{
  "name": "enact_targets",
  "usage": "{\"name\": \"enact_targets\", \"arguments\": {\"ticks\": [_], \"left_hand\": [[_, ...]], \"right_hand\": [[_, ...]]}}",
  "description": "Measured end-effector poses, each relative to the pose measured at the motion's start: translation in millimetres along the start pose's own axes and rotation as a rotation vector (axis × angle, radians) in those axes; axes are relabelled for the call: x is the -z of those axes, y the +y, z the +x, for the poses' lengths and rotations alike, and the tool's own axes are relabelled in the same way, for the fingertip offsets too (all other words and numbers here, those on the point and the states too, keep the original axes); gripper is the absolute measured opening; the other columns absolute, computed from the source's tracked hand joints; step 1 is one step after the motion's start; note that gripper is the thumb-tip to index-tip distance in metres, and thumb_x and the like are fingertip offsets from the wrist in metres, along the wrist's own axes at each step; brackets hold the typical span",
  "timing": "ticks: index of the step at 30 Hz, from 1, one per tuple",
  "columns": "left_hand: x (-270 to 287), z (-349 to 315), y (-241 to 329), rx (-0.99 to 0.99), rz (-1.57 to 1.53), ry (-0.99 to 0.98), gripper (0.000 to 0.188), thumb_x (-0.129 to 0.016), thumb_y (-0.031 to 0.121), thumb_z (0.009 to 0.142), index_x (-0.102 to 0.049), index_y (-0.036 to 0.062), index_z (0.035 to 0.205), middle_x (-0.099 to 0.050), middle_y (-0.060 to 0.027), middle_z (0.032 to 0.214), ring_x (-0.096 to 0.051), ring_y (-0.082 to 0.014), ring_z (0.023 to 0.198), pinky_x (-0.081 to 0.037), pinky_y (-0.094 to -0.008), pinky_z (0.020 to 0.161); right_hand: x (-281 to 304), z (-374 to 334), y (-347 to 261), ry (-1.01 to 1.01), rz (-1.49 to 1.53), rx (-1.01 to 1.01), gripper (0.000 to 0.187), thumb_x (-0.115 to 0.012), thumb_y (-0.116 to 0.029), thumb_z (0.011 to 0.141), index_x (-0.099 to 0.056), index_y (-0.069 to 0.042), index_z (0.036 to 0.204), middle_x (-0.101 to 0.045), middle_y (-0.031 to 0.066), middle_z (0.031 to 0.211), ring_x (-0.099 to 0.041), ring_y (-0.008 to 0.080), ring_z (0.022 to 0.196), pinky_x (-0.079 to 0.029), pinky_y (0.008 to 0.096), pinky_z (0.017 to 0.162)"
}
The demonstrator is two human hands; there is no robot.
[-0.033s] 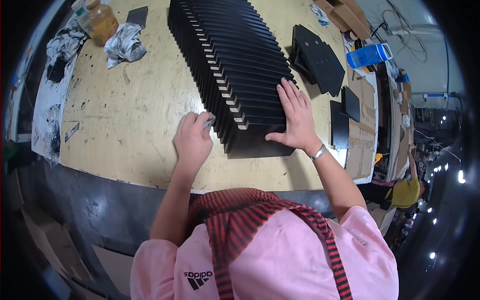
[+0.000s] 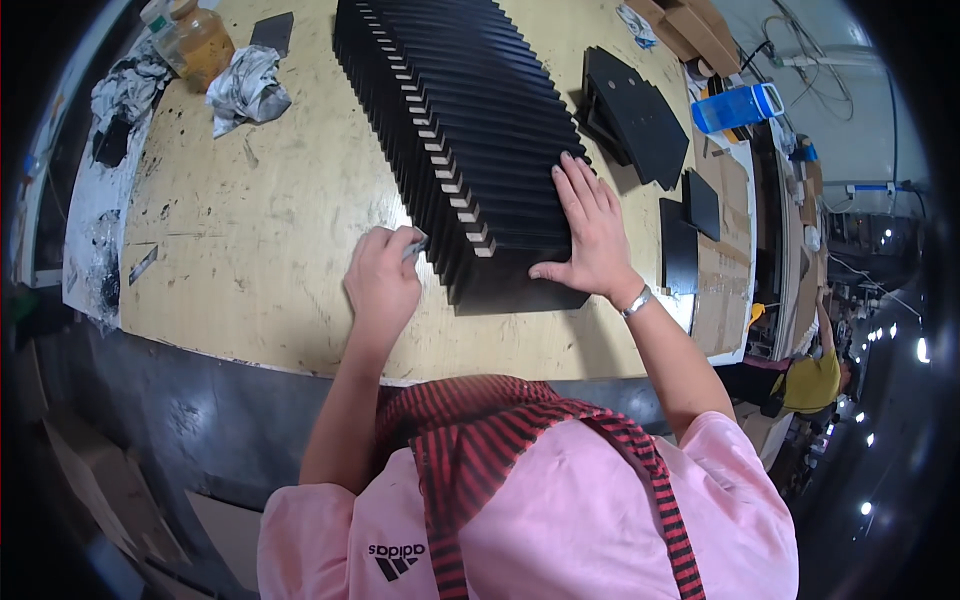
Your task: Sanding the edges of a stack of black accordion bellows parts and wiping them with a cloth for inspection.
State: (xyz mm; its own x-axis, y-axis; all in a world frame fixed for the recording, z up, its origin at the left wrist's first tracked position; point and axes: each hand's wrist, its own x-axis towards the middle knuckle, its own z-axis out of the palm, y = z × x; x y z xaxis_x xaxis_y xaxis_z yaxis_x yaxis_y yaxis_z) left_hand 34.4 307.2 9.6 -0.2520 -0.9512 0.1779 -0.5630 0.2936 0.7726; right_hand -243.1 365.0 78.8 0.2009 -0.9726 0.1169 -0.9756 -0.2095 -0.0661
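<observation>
A long row of black panels (image 2: pixel 455 90) stands packed together on the table, with pale notched ends showing along its left upper edge. My right hand (image 2: pixel 594 230) lies on the near right end of this row, fingers stretched out and thumb spread over the front panel. Beside the row's near left side, my left hand (image 2: pixel 385 275) is closed on a small grey piece (image 2: pixel 415 246), pinched between thumb and fingers. That piece is at or very near the panels' left edges; whether it touches them I cannot tell. Its material is too small to make out.
Loose black panels (image 2: pixel 640 115) lie stacked to the right, with other flat black pieces (image 2: pixel 680 245) nearer me. At the back left are a jar of amber liquid (image 2: pixel 205 50) and a crumpled, stained cloth (image 2: pixel 248 90). A blue container (image 2: pixel 735 108) lies at the right edge.
Almost nothing differs. My left hand with the grey piece sits very slightly further left; my right hand stays on the panels.
</observation>
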Motion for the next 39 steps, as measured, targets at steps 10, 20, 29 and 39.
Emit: {"name": "enact_targets", "arguments": {"ticks": [10, 20, 29, 39], "left_hand": [[-5, -29, -6, 0.067, 0.018, -0.085, 0.029, -0.068, 0.0, 0.081, -0.068, 0.0173, 0.104, -0.059, -0.0077, 0.091, -0.061, -0.0302, 0.092, -0.05, -0.0425, 0.076], [-17, -35, 2, 0.105, -0.097, -0.118, 0.026, -0.07, 0.005, 0.082, -0.065, 0.0137, 0.106, -0.064, -0.0111, 0.093, -0.065, -0.0315, 0.084, -0.052, -0.043, 0.073], [-35, -20, 20, 0.157, -0.308, 0.109, 0.026, -0.073, 0.008, 0.082, -0.062, 0.0066, 0.105, -0.064, -0.009, 0.08, -0.063, -0.0215, 0.066, -0.051, -0.0364, 0.065], [-27, -22, 46, 0.229, -0.433, 0.113, 0.023, -0.068, 0.003, 0.088, -0.058, -0.0002, 0.108, -0.067, -0.006, 0.082, -0.062, -0.0111, 0.07, -0.05, -0.0262, 0.066]], "right_hand": [[-1, -1, 1, 0.025, -0.014, 0.01, 0.124, -0.07, -0.078, 0.063, -0.031, -0.004, 0.155, -0.03, 0.0188, 0.161, -0.031, 0.038, 0.147, -0.026, 0.0513, 0.117], [1, -2, 0, 0.026, 0.006, -0.005, 0.126, -0.079, -0.068, 0.058, -0.031, -0.005, 0.155, -0.029, 0.0166, 0.162, -0.03, 0.0364, 0.147, -0.026, 0.0507, 0.118], [0, -2, -1, 0.04, 0.018, -0.009, 0.123, -0.083, -0.062, 0.057, -0.033, -0.005, 0.154, -0.029, 0.016, 0.162, -0.03, 0.0354, 0.147, -0.026, 0.0503, 0.119], [-4, -4, 1, 0.069, 0.015, 0.005, 0.121, -0.083, -0.062, 0.057, -0.035, -0.005, 0.153, -0.03, 0.0166, 0.161, -0.03, 0.0348, 0.148, -0.026, 0.0494, 0.119]]}}
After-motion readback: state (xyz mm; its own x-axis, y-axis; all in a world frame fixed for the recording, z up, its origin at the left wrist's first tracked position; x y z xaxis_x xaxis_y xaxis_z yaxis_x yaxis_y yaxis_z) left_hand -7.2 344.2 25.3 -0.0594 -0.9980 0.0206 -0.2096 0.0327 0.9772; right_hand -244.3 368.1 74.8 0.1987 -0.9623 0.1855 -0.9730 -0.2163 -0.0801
